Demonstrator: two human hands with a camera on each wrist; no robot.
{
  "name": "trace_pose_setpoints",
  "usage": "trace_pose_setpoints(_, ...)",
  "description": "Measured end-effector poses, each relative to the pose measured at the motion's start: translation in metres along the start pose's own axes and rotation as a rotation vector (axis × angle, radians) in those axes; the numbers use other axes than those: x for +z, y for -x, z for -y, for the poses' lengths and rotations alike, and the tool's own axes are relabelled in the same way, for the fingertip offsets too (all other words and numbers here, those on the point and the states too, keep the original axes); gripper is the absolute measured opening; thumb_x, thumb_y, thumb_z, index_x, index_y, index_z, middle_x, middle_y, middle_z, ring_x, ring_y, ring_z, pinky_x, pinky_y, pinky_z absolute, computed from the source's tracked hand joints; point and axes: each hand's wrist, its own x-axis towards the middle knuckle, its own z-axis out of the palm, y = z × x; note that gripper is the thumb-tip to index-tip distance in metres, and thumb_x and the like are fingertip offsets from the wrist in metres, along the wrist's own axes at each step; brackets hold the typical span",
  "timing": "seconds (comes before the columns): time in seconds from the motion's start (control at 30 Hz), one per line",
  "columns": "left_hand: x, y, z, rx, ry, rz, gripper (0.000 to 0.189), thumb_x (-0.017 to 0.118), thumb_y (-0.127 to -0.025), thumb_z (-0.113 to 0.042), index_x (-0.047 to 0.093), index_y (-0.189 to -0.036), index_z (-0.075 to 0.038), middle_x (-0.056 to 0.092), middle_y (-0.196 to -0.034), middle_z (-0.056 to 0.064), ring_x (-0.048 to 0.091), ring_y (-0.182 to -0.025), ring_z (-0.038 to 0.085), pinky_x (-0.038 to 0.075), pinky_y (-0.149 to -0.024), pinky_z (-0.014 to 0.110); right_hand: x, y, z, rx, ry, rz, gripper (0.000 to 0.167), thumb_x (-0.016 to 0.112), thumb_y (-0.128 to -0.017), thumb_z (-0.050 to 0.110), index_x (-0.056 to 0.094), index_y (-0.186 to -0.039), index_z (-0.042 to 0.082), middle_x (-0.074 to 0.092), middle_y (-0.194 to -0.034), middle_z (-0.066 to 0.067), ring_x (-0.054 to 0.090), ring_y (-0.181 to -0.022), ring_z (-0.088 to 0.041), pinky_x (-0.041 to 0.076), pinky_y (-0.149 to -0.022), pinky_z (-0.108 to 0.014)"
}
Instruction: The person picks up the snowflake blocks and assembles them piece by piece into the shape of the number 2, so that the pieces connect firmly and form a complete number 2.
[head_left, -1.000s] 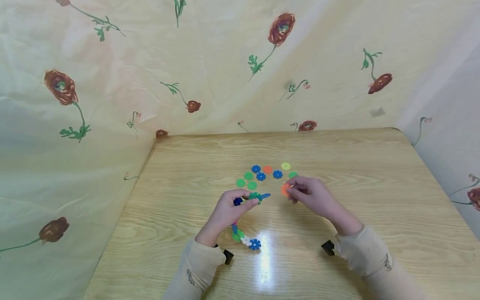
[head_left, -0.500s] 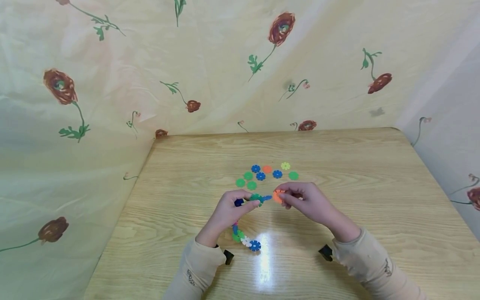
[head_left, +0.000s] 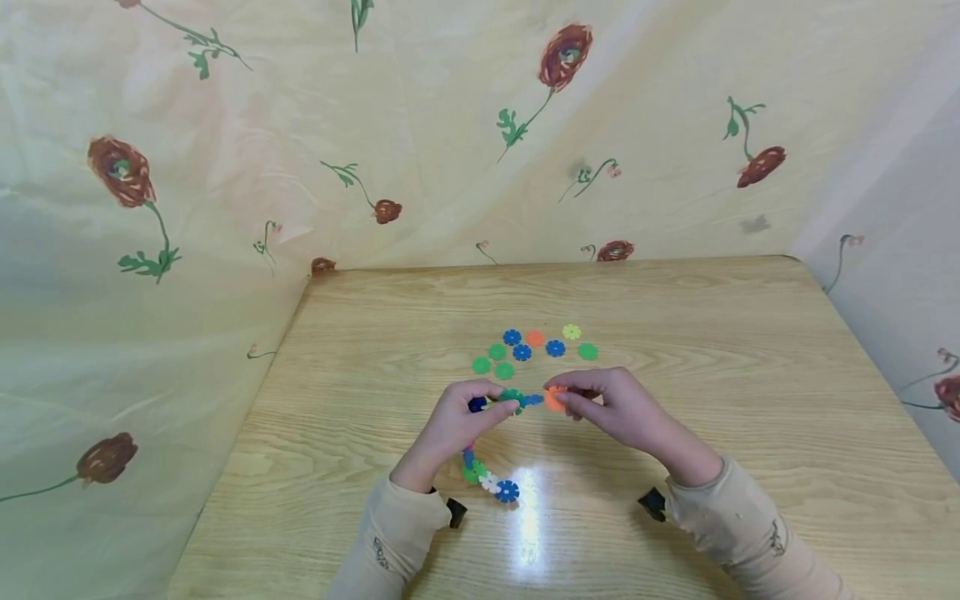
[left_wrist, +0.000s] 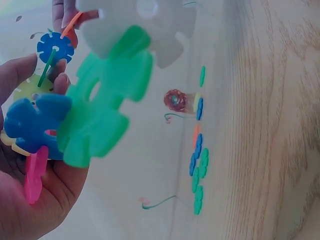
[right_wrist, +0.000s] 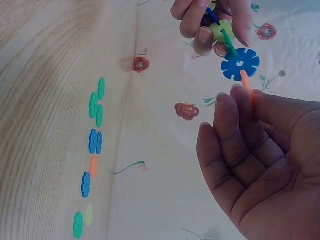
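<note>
My left hand (head_left: 465, 417) pinches a chain of notched plastic discs near its end, at a green disc (head_left: 513, 401). The chain passes through the palm and hangs below the hand, where green, white (head_left: 490, 482) and blue discs show; a pink disc (left_wrist: 35, 175) and yellow ones lie against the palm in the left wrist view. At the chain's free end a blue disc (right_wrist: 240, 64) sticks out past the left fingers. My right hand (head_left: 618, 408) pinches an orange disc (head_left: 555, 398) between thumb and forefinger, its edge at a notch of that blue disc.
Loose discs lie flat on the wooden table (head_left: 375, 333) beyond the hands: several green (head_left: 503, 370) and blue (head_left: 554, 348) ones, an orange one (head_left: 534, 337) and a yellow one (head_left: 572, 332). Flower-printed cloth (head_left: 450, 125) stands behind the table and along its sides.
My right hand has moved left with the orange disc, from apart to meeting the blue disc at the chain's end. The left hand has stayed nearly still, holding the chain.
</note>
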Motion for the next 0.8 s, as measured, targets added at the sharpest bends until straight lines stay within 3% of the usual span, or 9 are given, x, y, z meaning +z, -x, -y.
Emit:
trace_pose_setpoints(0.13,-0.002,0.0,-0.001,-0.006,0.003,0.007,0.019,0.068,-0.101,-0.017,0.074,-0.094,-0.001,0.042,-0.066,-0.002,0.031,-0.047,0.007,0.033,-0.051,0.02,-0.001,0.0,0.001,-0.009,0.003,0.002,0.021,0.065,-0.101,0.005,0.075,-0.118,0.001,0.073,-0.083,0.003,0.063,-0.073,-0.004,0.054,-0.062,-0.024)
trace_pose_setpoints(0.17,-0.002,0.0,-0.001,-0.012,0.0,0.01,0.018,0.069,-0.1,-0.018,0.075,-0.095,-0.002,0.046,-0.069,-0.002,0.033,-0.048,0.006,0.035,-0.053,0.02,-0.001,0.0,0.001,-0.012,0.007,0.005,0.021,0.065,-0.101,0.006,0.075,-0.118,0.002,0.073,-0.084,0.003,0.063,-0.073,-0.004,0.055,-0.062,-0.024)
trace_pose_setpoints(0.3,0.0,-0.001,0.0,-0.023,-0.016,0.019,0.017,0.07,-0.099,-0.018,0.077,-0.096,-0.004,0.064,-0.086,0.002,0.047,-0.065,0.007,0.045,-0.066,0.021,0.001,-0.001,0.002,-0.025,0.032,0.018,0.02,0.065,-0.101,0.007,0.076,-0.118,0.005,0.074,-0.085,0.003,0.064,-0.073,-0.005,0.056,-0.062,-0.025)
trace_pose_setpoints(0.4,0.002,-0.002,0.002,-0.03,-0.028,0.016,0.016,0.071,-0.099,-0.017,0.077,-0.094,-0.004,0.07,-0.097,0.006,0.052,-0.078,0.009,0.048,-0.074,0.023,0.003,-0.001,0.002,-0.03,0.04,0.026,0.019,0.064,-0.101,0.007,0.076,-0.116,0.006,0.073,-0.083,0.004,0.062,-0.072,-0.005,0.054,-0.061,-0.025)
trace_pose_setpoints(0.6,0.006,-0.002,0.005,-0.05,-0.046,0.005,0.02,0.072,-0.098,-0.019,0.072,-0.086,-0.004,0.06,-0.087,-0.001,0.049,-0.076,0.012,0.045,-0.072,0.022,0.01,-0.002,0.001,-0.02,0.042,0.038,0.019,0.063,-0.101,0.004,0.077,-0.115,0.005,0.069,-0.078,0.003,0.057,-0.068,-0.002,0.049,-0.057,-0.022)
trace_pose_setpoints(0.8,0.005,-0.001,0.006,-0.049,-0.028,-0.005,0.023,0.072,-0.098,-0.02,0.072,-0.086,-0.001,0.061,-0.086,-0.002,0.049,-0.075,0.012,0.044,-0.071,0.023,0.016,-0.004,-0.001,-0.02,0.032,0.023,0.018,0.063,-0.102,0.004,0.077,-0.113,0.007,0.068,-0.076,-0.002,0.056,-0.067,-0.002,0.047,-0.055,-0.022)
